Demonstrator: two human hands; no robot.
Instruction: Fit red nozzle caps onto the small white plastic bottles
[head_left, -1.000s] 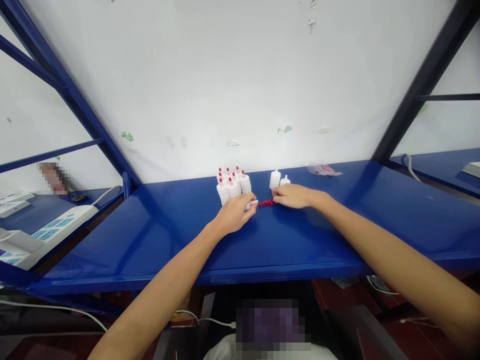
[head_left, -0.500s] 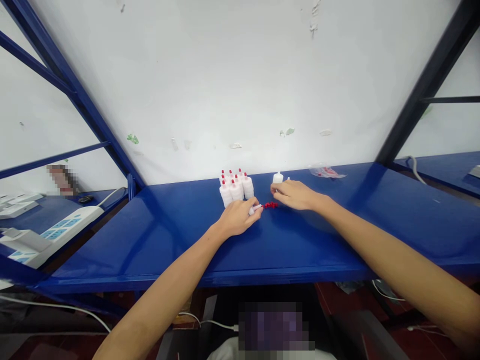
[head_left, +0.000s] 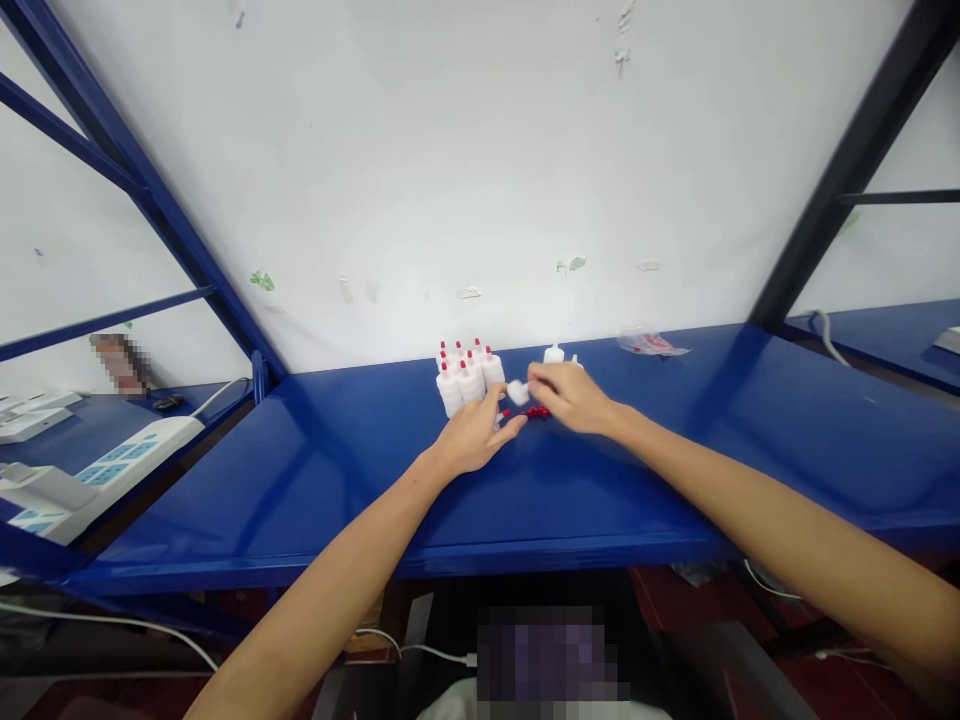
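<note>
Several small white bottles with red tips (head_left: pixel 470 377) stand upright in a tight group on the blue table (head_left: pixel 360 460). My left hand (head_left: pixel 478 428) is just in front of them, thumb and fingers apart, with a small red-tipped thing partly hidden between them. My right hand (head_left: pixel 568 395) pinches a white bottle (head_left: pixel 517 393), blurred and tilted, between the two hands. Small red caps (head_left: pixel 536 411) lie in a little pile below the right fingers. Behind the right hand stand white bottles without red tips (head_left: pixel 553 354), partly hidden.
A clear plastic bag with red pieces (head_left: pixel 651 343) lies at the back right by the wall. Blue metal posts (head_left: pixel 191 250) rise at the left, a dark one at the right. On the left are a white power strip (head_left: pixel 124 470) and cables.
My right hand has moved left, bringing a white bottle towards my left hand. The fingers of my left hand have spread, and a red tip now shows between them.
</note>
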